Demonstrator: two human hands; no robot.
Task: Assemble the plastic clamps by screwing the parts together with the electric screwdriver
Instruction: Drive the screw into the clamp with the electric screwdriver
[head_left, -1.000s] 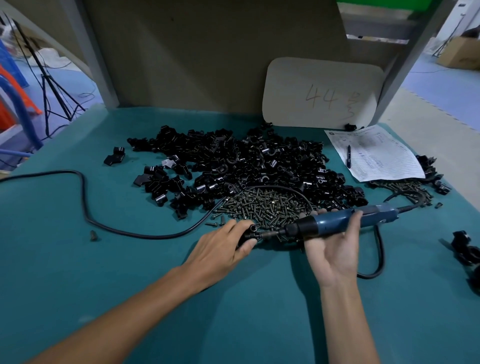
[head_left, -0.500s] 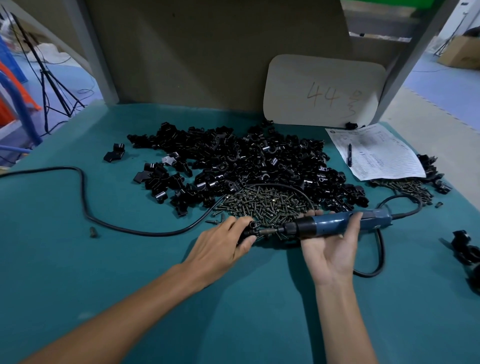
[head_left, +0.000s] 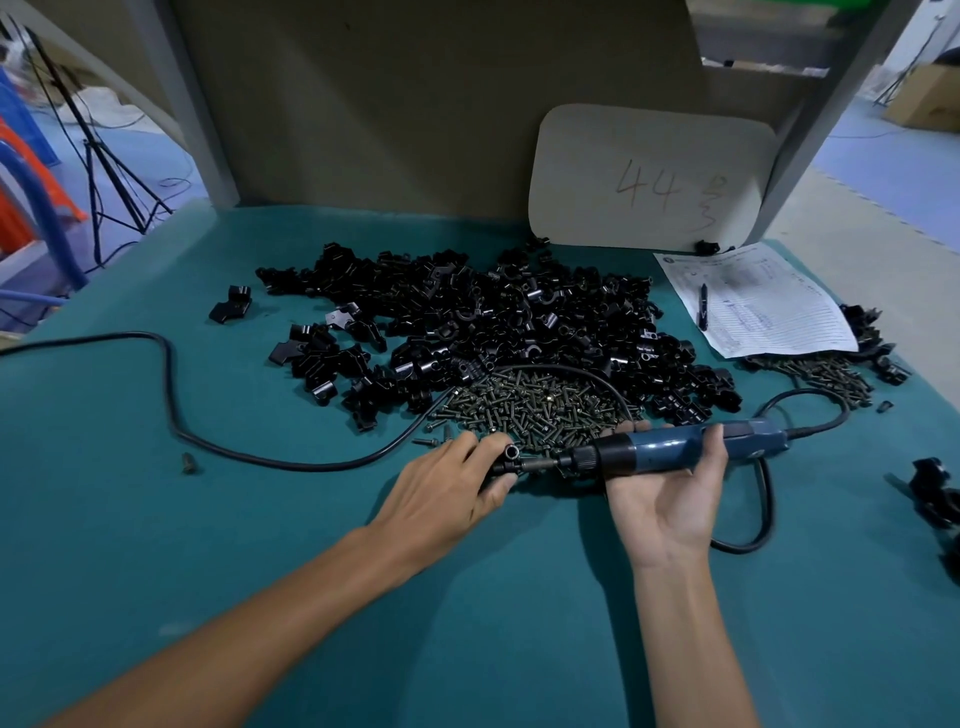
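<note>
Black clamp (head_left: 506, 460): pinched between thumb and fingers of the left hand (head_left: 447, 488), near the middle of the teal table (head_left: 156, 545).
Electric screwdriver (head_left: 675, 447): gripped level by the right hand (head_left: 665, 504), palm up, fingers and thumb wrapped round it; its bit is set against the clamp.
Screw pile (head_left: 535, 410): heaped just behind both hands.
Clamp parts (head_left: 519, 322): piled toward the back edge.
Paper sheet (head_left: 763, 306): laid by the back right corner, 1 pen (head_left: 702, 306) on it.

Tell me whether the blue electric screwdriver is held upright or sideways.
Sideways: the blue electric screwdriver lies roughly level in the right hand, bit against the black plastic clamp in the left hand.
</note>
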